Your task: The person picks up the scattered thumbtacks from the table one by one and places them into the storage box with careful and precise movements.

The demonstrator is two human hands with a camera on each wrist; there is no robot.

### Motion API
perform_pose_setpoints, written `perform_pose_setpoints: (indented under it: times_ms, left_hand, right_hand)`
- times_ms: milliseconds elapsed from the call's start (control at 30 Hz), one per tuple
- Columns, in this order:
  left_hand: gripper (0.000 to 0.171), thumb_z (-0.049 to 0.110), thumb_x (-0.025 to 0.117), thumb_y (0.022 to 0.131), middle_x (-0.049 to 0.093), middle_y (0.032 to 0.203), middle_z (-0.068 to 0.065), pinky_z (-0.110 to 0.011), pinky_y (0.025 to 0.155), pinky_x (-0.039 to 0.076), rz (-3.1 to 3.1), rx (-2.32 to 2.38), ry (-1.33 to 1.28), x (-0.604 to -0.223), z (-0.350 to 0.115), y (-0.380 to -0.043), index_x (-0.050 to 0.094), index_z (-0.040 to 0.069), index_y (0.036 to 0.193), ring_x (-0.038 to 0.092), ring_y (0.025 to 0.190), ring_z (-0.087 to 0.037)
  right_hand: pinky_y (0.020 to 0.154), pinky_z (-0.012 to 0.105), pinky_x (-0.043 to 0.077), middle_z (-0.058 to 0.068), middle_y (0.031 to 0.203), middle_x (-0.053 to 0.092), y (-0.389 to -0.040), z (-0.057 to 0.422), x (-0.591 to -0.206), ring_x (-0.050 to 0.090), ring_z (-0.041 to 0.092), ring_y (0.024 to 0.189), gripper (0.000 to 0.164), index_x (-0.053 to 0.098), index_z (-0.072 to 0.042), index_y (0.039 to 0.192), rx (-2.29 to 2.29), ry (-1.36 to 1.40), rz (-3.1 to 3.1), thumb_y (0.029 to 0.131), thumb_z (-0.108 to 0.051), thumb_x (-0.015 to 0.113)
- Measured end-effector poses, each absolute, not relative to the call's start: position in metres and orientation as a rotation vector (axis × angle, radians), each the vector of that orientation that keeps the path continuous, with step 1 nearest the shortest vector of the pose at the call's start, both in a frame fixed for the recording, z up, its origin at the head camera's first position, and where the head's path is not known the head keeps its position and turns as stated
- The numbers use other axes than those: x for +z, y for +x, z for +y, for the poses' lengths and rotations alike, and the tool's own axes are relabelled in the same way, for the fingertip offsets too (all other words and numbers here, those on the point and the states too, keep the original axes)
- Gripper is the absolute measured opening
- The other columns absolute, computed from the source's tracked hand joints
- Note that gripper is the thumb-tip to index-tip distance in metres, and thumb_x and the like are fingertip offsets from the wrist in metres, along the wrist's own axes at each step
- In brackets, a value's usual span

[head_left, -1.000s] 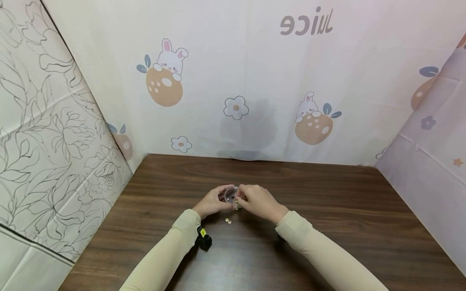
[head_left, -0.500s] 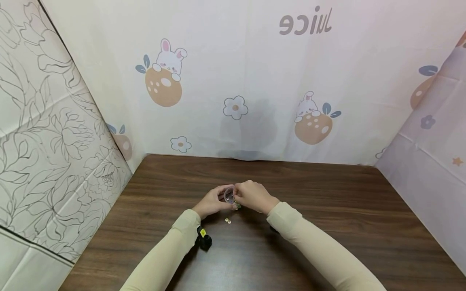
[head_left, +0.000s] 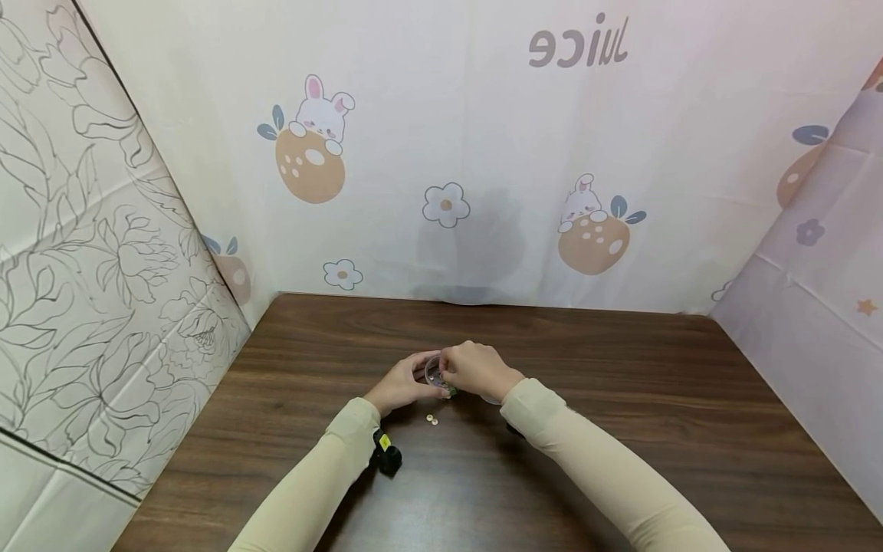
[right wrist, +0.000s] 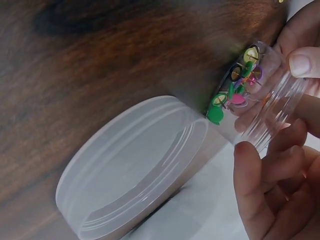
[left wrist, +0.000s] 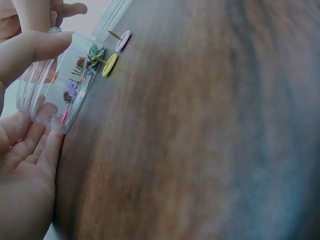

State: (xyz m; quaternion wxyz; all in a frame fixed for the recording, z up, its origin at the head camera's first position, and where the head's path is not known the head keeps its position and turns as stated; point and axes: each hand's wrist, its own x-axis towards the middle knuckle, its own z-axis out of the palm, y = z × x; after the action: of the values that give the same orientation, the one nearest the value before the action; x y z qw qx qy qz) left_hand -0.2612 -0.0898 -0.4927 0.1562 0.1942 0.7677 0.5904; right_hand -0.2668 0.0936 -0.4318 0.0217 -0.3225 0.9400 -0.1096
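Note:
My left hand grips a small clear plastic jar from its left side, thumb on the near wall. Several coloured thumbtacks lie at the jar's bottom, among them green, yellow, purple and pink ones. Above the jar's mouth, my right hand has its fingertips dipped in past the rim. They pinch an orange thumbtack, blurred behind the jar's threaded wall and well above the others. Close in front of the jar, a yellow thumbtack and a pale thumbtack rest on the table, heads down.
A translucent round lid lies on the dark wooden table under my right wrist, mostly hidden in the head view. A black wrist camera hangs at my left cuff. Printed cloth walls stand behind and at both sides.
My right hand has moved left and deeper over the jar's mouth, its forearm following. The left hand, the jar and the two tacks on the table have stayed in place.

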Motion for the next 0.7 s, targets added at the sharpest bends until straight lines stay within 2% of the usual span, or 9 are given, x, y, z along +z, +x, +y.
perform_pose_setpoints:
  times_ms: [200, 333, 533, 700]
  left_hand:
    - [0.073, 0.025, 0.078, 0.075, 0.049, 0.134, -0.001, -0.042, 0.097, 0.045, 2.189, 1.690, 0.557, -0.494, -0.089, -0.261, 0.042, 0.023, 0.138, 0.050, 0.113, -0.011]
    - [0.072, 0.024, 0.078, 0.076, 0.048, 0.135, -0.001, -0.042, 0.099, 0.044, 2.192, 1.680, 0.549, -0.493, -0.090, -0.261, 0.041, 0.022, 0.139, 0.049, 0.115, -0.012]
    - [0.071, 0.016, 0.074, 0.080, 0.044, 0.139, -0.011, -0.047, 0.100, 0.042, 2.180, 1.673, 0.573, -0.474, -0.091, -0.250, 0.037, 0.011, 0.141, 0.045, 0.121, -0.024]
    - [0.071, 0.014, 0.072, 0.082, 0.040, 0.141, -0.015, -0.047, 0.100, 0.042, 2.183, 1.658, 0.601, -0.462, -0.091, -0.243, 0.035, 0.006, 0.142, 0.043, 0.123, -0.029]
  right_hand:
    - [0.045, 0.024, 0.045, -0.004, 0.077, 0.066, -0.265, 0.094, -0.430, 0.048, 0.001, 0.050, 0.011, 0.069, -0.016, 0.094, -0.345, -1.004, 2.918, 0.090, -0.021, 0.060]
    - [0.043, 0.023, 0.042, -0.007, 0.068, 0.060, -0.262, 0.097, -0.428, 0.045, 0.003, 0.048, 0.011, 0.065, -0.018, 0.096, -0.371, -0.989, 2.928, 0.091, -0.025, 0.059]
    - [0.039, 0.022, 0.032, -0.008, 0.055, 0.049, -0.254, 0.102, -0.425, 0.039, 0.005, 0.043, 0.006, 0.061, -0.021, 0.092, -0.449, -0.994, 2.921, 0.092, -0.026, 0.057]
    - [0.041, 0.021, 0.036, -0.011, 0.057, 0.051, -0.245, 0.107, -0.424, 0.041, 0.002, 0.045, 0.003, 0.060, -0.022, 0.090, -0.498, -1.061, 2.914, 0.090, -0.022, 0.057]
